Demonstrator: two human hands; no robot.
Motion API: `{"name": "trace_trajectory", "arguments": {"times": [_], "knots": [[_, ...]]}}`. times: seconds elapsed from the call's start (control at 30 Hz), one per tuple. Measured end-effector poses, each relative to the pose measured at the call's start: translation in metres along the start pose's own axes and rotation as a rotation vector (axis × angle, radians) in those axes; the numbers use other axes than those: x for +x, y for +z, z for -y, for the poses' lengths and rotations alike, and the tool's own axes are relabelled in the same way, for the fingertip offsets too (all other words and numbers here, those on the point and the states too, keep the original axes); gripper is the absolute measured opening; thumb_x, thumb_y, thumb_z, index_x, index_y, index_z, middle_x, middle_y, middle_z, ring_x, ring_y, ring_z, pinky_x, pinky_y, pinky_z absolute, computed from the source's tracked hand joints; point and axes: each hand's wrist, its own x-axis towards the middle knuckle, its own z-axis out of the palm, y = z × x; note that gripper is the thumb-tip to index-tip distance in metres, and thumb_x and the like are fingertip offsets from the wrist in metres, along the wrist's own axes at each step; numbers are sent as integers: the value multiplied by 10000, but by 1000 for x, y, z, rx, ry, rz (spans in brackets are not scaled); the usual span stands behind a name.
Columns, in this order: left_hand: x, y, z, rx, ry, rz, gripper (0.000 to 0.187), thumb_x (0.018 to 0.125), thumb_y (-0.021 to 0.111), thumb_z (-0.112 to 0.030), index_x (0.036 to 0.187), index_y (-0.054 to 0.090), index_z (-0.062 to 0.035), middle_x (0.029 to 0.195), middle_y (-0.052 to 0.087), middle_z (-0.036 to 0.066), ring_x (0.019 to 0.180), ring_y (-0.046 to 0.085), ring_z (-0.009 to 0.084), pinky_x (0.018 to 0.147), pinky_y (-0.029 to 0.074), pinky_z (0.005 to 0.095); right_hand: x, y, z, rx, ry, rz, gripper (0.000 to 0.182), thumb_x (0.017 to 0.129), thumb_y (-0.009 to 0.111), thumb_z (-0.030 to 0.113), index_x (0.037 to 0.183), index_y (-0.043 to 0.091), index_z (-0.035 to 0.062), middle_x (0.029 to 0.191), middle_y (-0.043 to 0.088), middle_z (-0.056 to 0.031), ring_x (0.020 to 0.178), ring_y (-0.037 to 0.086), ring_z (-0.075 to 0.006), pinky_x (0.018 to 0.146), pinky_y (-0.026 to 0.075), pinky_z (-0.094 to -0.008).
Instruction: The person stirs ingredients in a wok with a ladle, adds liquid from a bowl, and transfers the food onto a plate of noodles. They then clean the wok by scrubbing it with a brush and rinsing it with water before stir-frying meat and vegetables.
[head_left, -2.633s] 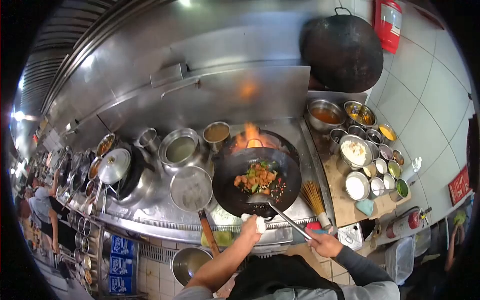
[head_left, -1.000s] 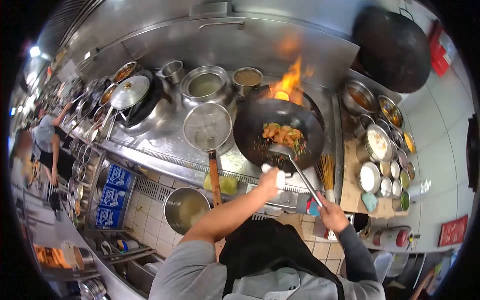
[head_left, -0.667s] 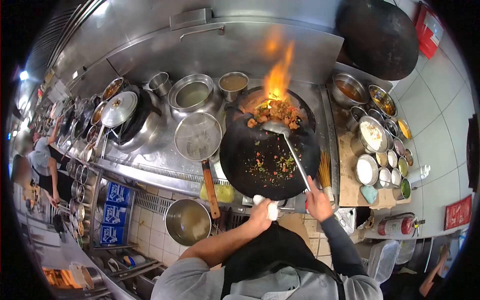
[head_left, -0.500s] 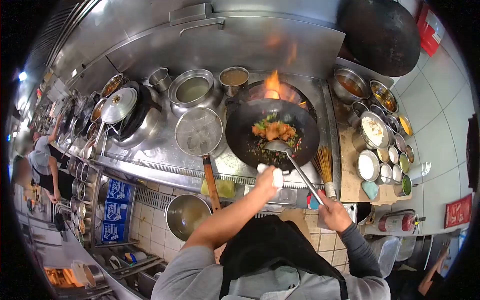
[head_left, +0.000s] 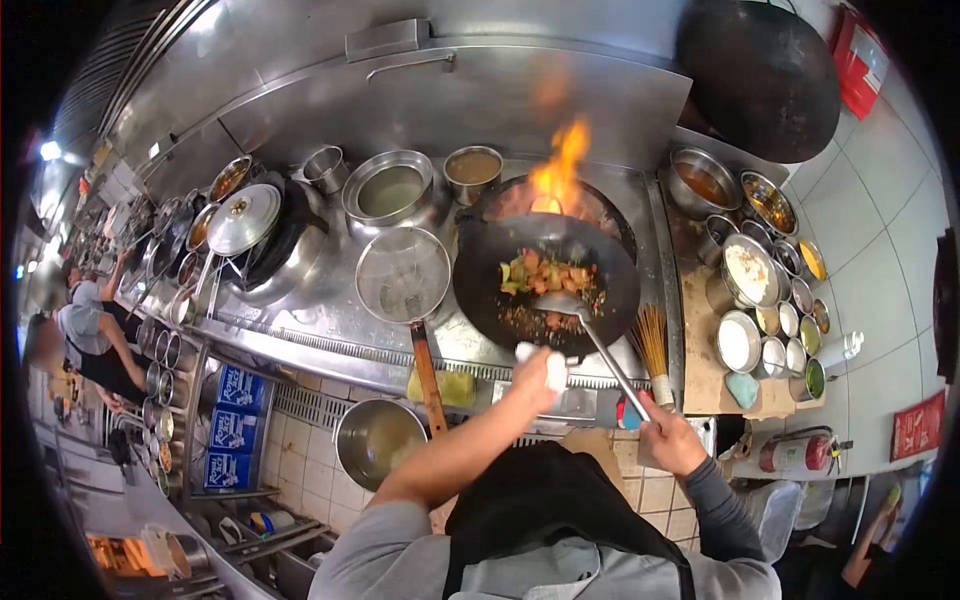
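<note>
My left hand (head_left: 540, 382) is closed around a folded white cloth (head_left: 556, 372) at the near rim of a black wok (head_left: 612, 305). My right hand (head_left: 672, 440) grips the long metal handle of a ladle (head_left: 608, 352). Its bowl rests inside the wok, just below a heap of chopped food (head_left: 545, 274) with orange-brown and green pieces. Smaller bits lie scattered around the ladle. Tall orange flames (head_left: 560, 172) rise from the burner behind the wok's far rim.
Left of the wok lies a wire strainer (head_left: 403, 275), its wooden handle over the counter edge. A bamboo brush (head_left: 652, 345) stands to the right. Ingredient bowls (head_left: 739, 342) crowd the right-hand counter. A pot (head_left: 378, 440) sits below the counter. Another person (head_left: 85, 325) is at far left.
The flames have grown taller. Inside the wok the food has shifted and spread sideways, away from the ladle's bowl. Both hands keep their grips, and the whole view has moved slightly.
</note>
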Motion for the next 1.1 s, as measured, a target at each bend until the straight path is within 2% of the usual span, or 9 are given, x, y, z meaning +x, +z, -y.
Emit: {"name": "trace_trajectory", "arguments": {"times": [0.07,0.2,0.4,0.53,0.67,0.7,0.83,0.93,1.1], "knots": [[30,9,-17,96,34,9,114,914,582,-174,918,605,-63,809,641,96,642,634,242,540,542,394,31,32,-38,15,-152,-167,509,899,564,139,1394,475,65,888,642,-276,812,639,-433,749,508,-416],[57,-32,10,161,124,103,99,912,543,-140,902,561,-43,790,621,104,602,611,237,552,548,383,105,81,-43,-63,36,-265,492,899,571,156,1383,490,117,823,605,-305,791,607,-463,680,474,-517],[-58,-43,35,54,-20,67,177,944,529,-131,1094,561,-42,941,635,96,697,640,245,585,566,389,23,35,-16,132,36,-242,510,915,552,92,1417,461,94,970,630,-299,852,677,-363,769,502,-370],[3,0,-2,7,-44,74,184,951,521,-214,958,576,-39,809,628,107,642,628,263,569,551,380,-15,-7,-1,160,73,-14,522,908,576,102,1417,460,90,887,625,-296,779,677,-309,741,502,-360],[53,-13,0,115,47,84,127,894,575,-181,896,577,-54,769,621,94,626,625,243,540,532,373,47,43,-31,-10,22,-43,494,905,570,134,1388,479,84,909,604,-325,877,588,-481,728,480,-492],[59,-19,5,105,105,107,108,875,592,-168,894,579,-62,782,625,90,621,625,238,532,528,371,72,75,-55,-48,-119,-214,538,889,559,116,1412,441,79,781,625,-273,699,613,-458,656,487,-528],[4,-71,46,-6,-25,131,173,824,591,-48,996,582,-59,814,620,80,612,618,201,490,530,328,87,82,-26,-55,-78,-379,545,898,563,104,1427,431,94,740,609,-285,677,606,-461,620,466,-531],[-62,-43,36,49,-5,43,144,908,546,-113,1038,573,-55,866,628,74,692,635,199,536,545,340,38,51,-11,55,-65,-276,512,902,554,83,1406,464,74,800,619,-293,748,636,-439,671,498,-478],[25,-10,-5,48,39,89,172,963,527,-207,913,579,-50,780,616,89,617,611,240,519,535,399,13,18,-12,93,-58,-49,520,897,544,85,1409,455,58,843,632,-290,757,657,-410,708,529,-434]]}}
